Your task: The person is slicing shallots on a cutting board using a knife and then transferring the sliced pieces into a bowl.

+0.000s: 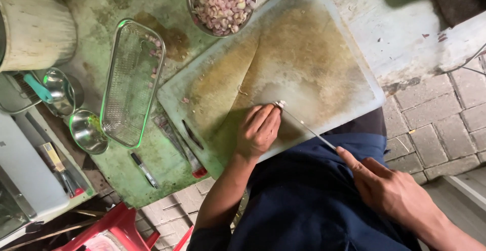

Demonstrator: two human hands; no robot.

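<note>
- Head view: left hand [258, 129] fingers [267, 115] are curled narrow, pinning a small pale piece [280, 103] at their tips.
- Right hand [390, 187] is closed around the knife [306, 127], forefinger laid along the spine.
- Cutting well likely means tucked fingertips and short strokes.
- Around them: stained cutting board [324, 53], bowl of chopped shallots [223, 0], mesh tray [131, 81].
</note>
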